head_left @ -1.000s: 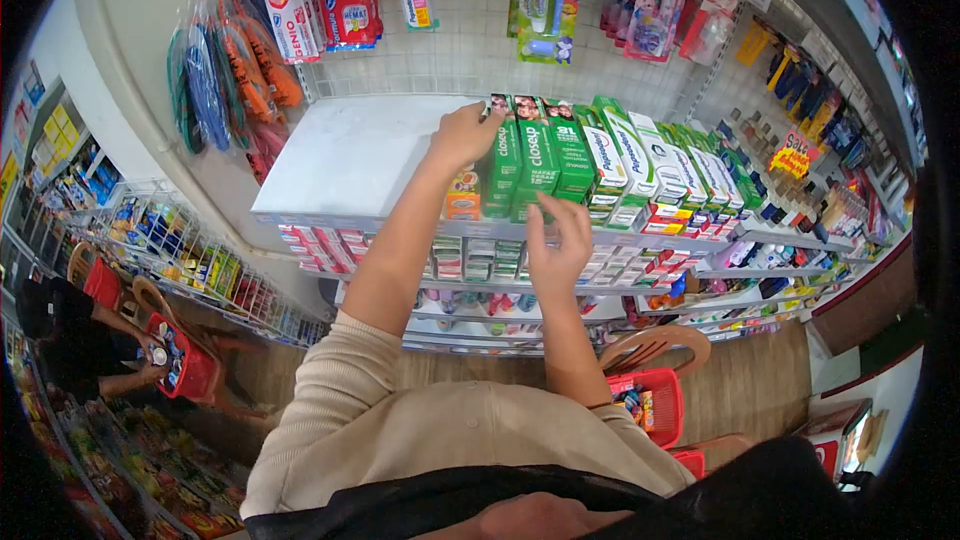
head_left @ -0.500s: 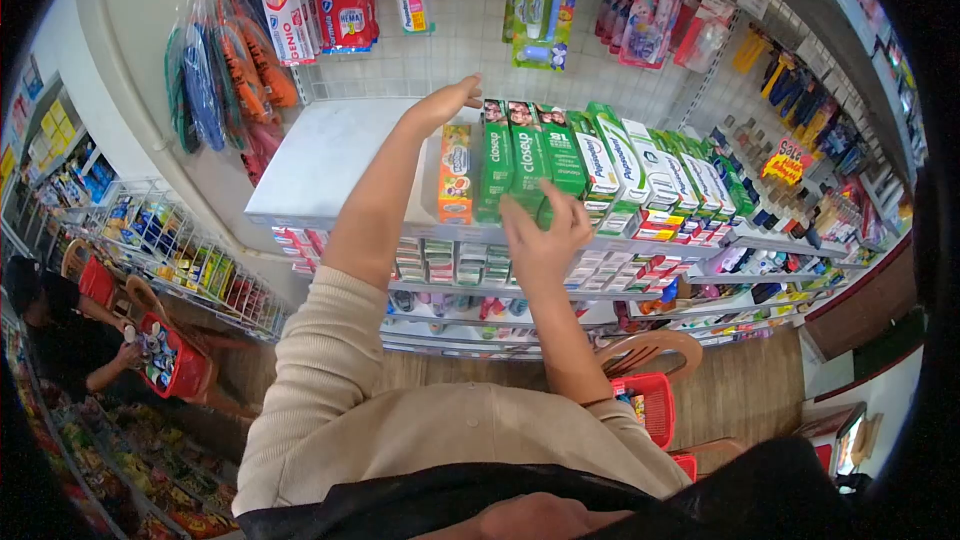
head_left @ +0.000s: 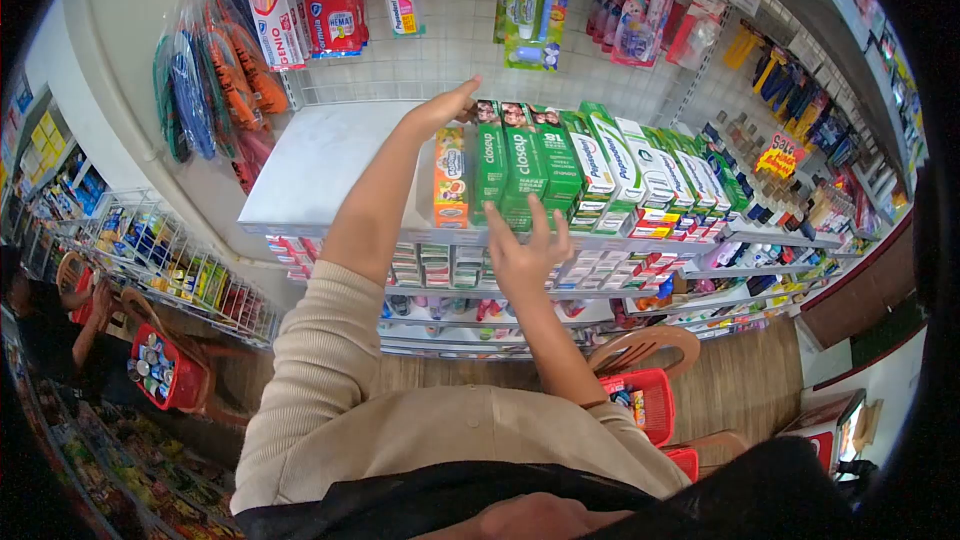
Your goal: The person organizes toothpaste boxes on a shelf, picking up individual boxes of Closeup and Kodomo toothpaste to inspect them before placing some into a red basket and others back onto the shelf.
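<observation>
A row of green Closeup toothpaste boxes (head_left: 525,165) stands on the top shelf, with an orange toothpaste box (head_left: 451,178) just left of it. My left hand (head_left: 446,110) reaches to the back left corner of the green row, its visible fingers stretched out; some fingertips are hidden behind the boxes. At the front of the same row is my right hand (head_left: 528,255), fingers spread and tips against the lower front of the boxes. Neither hand is closed round a box.
White Pepsodent boxes (head_left: 610,170) continue the row rightward. A white shelf surface (head_left: 320,160) lies left. Toothbrush packs (head_left: 335,0) hang on the back grid. Below right, a red basket (head_left: 655,405) sits on a chair. At far left, another person (head_left: 50,315) is near a red basket (head_left: 185,375).
My right hand has moved slightly left and down, its fingers now spread against the green boxes' fronts. My left hand stays near their back. The person at left has moved their hands off the basket.
</observation>
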### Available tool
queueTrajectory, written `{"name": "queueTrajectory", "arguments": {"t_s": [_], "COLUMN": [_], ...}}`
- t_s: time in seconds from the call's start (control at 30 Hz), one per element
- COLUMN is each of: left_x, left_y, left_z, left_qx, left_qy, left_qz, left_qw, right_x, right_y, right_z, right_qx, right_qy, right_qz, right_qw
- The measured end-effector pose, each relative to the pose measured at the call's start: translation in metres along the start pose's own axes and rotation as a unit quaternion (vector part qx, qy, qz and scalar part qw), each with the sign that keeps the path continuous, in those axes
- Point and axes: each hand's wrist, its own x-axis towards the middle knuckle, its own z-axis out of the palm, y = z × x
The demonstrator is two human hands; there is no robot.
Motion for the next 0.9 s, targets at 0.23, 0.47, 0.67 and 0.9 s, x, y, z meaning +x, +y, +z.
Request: {"name": "queueTrajectory", "arguments": {"t_s": [0.23, 0.47, 0.67, 0.9], "left_x": [-0.011, -0.009, -0.006, 0.0], "left_y": [0.006, 0.002, -0.002, -0.006], "left_z": [0.005, 0.002, 0.002, -0.001], "left_qx": [-0.008, -0.013, -0.017, -0.016], "left_qy": [0.036, 0.028, 0.022, 0.027], "left_qz": [-0.003, 0.01, 0.019, 0.006], "left_qw": [0.999, 0.999, 0.999, 0.999], "right_x": [-0.001, -0.003, -0.004, -0.005], "right_y": [-0.005, -0.006, -0.006, -0.007], "right_z": [-0.002, -0.002, -0.002, -0.006], "right_qx": [0.015, 0.022, 0.023, 0.027], "right_qy": [-0.006, -0.014, -0.012, -0.015], "right_qz": [0.01, 0.011, 0.01, 0.011], "right_qw": [1.0, 1.0, 1.0, 0.999]}}
